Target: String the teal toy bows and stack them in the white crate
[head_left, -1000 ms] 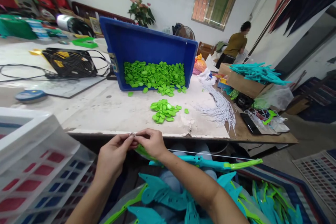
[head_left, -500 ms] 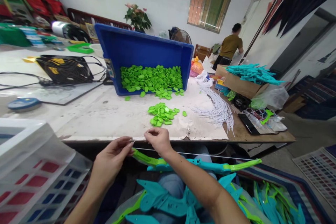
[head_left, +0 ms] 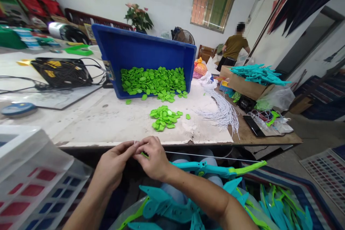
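A toy bow (head_left: 201,167) of teal plastic with lime-green ends lies across my lap. Its white cord (head_left: 215,156) runs taut from the right tip to my fingers at the left end. My left hand (head_left: 111,163) is closed in a pinch there, a bit of white cord showing above the fingertips. Against it, my right hand (head_left: 153,158) is closed with thumb and forefinger on the same spot, covering most of the bow's left end. Further teal bow parts (head_left: 169,203) rest in a clear bag on my lap.
On the white-topped table (head_left: 88,125) are a pile of green plastic pieces (head_left: 163,118), a tipped blue bin (head_left: 142,48) holding more, and a bundle of white cords (head_left: 222,111). A white crate (head_left: 29,172) stands left. Behind right, a person (head_left: 234,46) faces away near a carton (head_left: 245,86).
My right hand has moved left and down, and its fingers now meet those of my left hand at the bow's left end. The view has shifted slightly.
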Action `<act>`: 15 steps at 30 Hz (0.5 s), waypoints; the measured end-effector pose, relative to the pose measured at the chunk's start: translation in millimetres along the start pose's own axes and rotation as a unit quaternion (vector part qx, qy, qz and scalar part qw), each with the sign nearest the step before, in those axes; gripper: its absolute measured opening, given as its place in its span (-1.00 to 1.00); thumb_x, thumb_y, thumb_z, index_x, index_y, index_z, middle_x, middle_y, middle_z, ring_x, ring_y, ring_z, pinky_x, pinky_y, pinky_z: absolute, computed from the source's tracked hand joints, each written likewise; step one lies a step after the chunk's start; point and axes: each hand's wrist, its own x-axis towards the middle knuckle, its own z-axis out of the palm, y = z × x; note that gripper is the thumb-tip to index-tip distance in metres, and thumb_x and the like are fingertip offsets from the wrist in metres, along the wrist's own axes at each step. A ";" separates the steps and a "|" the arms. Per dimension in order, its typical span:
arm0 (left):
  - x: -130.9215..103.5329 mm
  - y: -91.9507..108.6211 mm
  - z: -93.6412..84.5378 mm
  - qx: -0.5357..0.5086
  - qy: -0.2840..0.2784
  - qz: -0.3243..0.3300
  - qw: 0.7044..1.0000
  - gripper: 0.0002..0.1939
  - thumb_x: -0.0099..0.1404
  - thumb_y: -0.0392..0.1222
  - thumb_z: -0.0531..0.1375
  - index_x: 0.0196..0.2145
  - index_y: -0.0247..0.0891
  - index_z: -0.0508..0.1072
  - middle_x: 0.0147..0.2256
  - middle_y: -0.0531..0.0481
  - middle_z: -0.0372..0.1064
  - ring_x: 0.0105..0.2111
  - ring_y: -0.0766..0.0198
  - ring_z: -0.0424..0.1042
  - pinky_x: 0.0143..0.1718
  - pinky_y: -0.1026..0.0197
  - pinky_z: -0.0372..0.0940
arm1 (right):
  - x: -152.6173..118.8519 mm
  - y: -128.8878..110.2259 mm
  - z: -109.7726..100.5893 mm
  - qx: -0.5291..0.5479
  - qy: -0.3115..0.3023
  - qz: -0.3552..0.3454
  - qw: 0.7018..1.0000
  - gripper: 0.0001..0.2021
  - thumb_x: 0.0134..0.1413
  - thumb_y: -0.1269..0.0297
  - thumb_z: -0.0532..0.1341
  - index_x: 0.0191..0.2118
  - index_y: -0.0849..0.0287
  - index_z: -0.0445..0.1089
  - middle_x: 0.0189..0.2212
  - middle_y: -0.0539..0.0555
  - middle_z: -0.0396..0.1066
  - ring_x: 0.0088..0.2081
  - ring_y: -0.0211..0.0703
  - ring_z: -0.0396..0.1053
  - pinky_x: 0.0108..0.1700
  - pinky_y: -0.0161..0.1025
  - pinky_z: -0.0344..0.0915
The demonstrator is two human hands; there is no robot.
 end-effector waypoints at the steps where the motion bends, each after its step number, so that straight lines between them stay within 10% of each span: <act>1: -0.5 0.6 0.9 -0.017 0.006 -0.007 1.000 -0.56 -0.33 0.04 0.43 -0.49 -0.27 0.49 -0.48 0.01 0.48 -0.38 0.18 0.45 -0.36 0.25 0.35 | -1.5 2.4 2.2 -0.003 -0.001 0.005 1.000 -0.89 0.02 0.42 0.29 -0.46 0.14 0.36 -0.24 0.06 0.36 -0.10 -0.18 0.32 0.01 -0.22 0.28; 7: -8.6 4.6 8.1 -0.062 0.068 0.028 0.995 -0.64 -0.28 -0.06 0.38 -0.50 -0.24 0.40 -0.60 0.11 0.40 -0.59 0.30 0.39 -0.49 0.27 0.37 | 10.8 13.7 5.3 0.032 0.009 0.026 0.999 -0.88 0.07 0.52 0.18 -0.39 0.15 0.30 -0.28 0.04 0.29 -0.15 -0.24 0.31 -0.04 -0.29 0.29; 15: -9.8 17.4 -1.2 -0.074 0.008 -0.056 0.996 -0.63 -0.45 -0.13 0.45 -0.59 -0.29 0.52 -0.55 0.02 0.48 -0.54 0.26 0.42 -0.52 0.26 0.41 | 18.5 16.4 19.0 0.054 0.056 0.010 0.997 -0.90 0.09 0.47 0.16 -0.38 0.15 0.35 -0.27 0.05 0.32 -0.14 -0.23 0.33 -0.06 -0.31 0.31</act>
